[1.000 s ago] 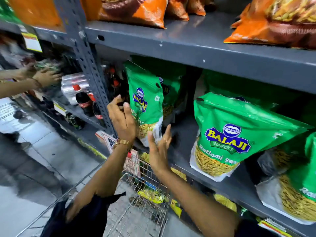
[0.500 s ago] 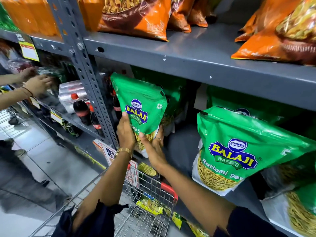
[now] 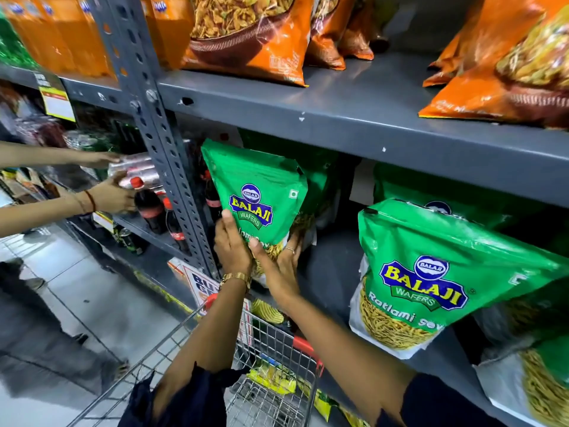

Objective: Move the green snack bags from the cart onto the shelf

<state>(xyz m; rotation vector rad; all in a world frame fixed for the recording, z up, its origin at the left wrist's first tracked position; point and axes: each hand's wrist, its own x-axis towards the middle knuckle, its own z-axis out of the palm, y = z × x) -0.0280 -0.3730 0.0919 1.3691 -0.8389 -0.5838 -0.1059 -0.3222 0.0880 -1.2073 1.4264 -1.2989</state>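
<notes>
Both hands, the left hand (image 3: 234,241) and right hand (image 3: 281,266), clasp a green snack bag (image 3: 258,192) upright on the shelf (image 3: 332,266), others already standing at three o'clock, more waiting in the cart (image 3: 277,359) at six.

Bright, even light from overhead; wide-angle bending at the edges.
Glare is seen on the glossy green snack bag (image 3: 431,272) and the orange bags (image 3: 246,35). Deep shadow is cast under the upper shelf (image 3: 338,118). The floor (image 3: 61,303) at lower left is smeared by blur.
</notes>
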